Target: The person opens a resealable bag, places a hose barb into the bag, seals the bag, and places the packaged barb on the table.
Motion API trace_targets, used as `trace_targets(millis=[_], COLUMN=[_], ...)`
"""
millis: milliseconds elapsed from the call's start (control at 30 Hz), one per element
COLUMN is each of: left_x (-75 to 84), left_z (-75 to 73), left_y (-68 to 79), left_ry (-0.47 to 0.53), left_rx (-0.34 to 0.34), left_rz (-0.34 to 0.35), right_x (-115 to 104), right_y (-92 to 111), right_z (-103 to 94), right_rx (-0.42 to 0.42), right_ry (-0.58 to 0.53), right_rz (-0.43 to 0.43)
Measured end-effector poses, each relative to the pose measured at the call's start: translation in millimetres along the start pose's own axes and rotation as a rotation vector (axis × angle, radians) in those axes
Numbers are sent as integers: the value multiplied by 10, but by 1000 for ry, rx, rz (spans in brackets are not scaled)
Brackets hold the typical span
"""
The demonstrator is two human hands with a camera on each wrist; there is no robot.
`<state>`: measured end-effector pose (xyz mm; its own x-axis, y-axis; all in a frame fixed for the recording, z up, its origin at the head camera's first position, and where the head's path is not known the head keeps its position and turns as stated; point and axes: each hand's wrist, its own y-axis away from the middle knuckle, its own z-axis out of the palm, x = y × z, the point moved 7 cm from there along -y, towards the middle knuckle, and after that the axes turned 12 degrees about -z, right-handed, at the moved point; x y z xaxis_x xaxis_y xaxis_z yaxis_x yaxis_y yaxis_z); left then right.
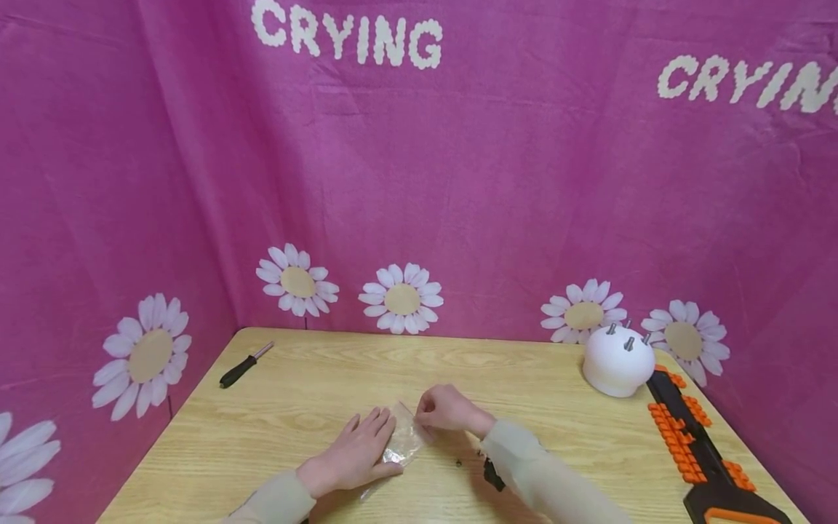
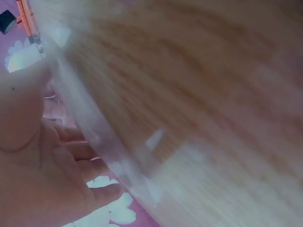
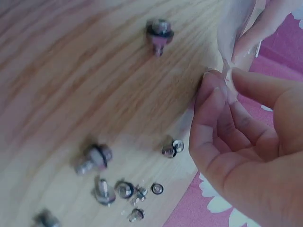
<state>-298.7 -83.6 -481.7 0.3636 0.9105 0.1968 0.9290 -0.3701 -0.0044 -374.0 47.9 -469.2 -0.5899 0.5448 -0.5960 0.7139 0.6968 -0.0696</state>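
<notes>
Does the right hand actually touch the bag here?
Touching: the right wrist view shows the right hand pinching the edge of the bag between thumb and forefinger.

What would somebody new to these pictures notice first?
Probably the magenta fabric backdrop with white daisies and lettering, behind the pale wooden table. Next, at the table's back right, a rounded white object topped with grey posts, beside a long black-and-orange piece. Then, in front, the left hand resting on a clear plastic bag, which the right hand pinches.
</notes>
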Motion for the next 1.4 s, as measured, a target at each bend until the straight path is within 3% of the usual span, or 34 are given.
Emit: trace_targets(millis=[267,567,800,967,1133,1300,1400], left_x=[-25,29,32,37,82,122,122], left_z=[10,-20,16,-5,-61,-119,-152], left_y=[-15,-38,-63,-95,-128,-189,-230], left_ry=[74,13,22,20,23,99,164], left_rx=[-56,-48,-48,0,94,136,202], left_rz=[-30,-13,0,16,83,92,93], right_x=[-34,-52,-15,-26,-65,-105,-106], right_y=[37,96,138,147,148,155,162], right_z=[49,109,149,152,126,108,106], right_rx=[16,48,67,96,121,149,168], right_ry=[-63,-165,-240,-272,-236,-209,-240], right_rz=[13,82,139,141,118,96,98])
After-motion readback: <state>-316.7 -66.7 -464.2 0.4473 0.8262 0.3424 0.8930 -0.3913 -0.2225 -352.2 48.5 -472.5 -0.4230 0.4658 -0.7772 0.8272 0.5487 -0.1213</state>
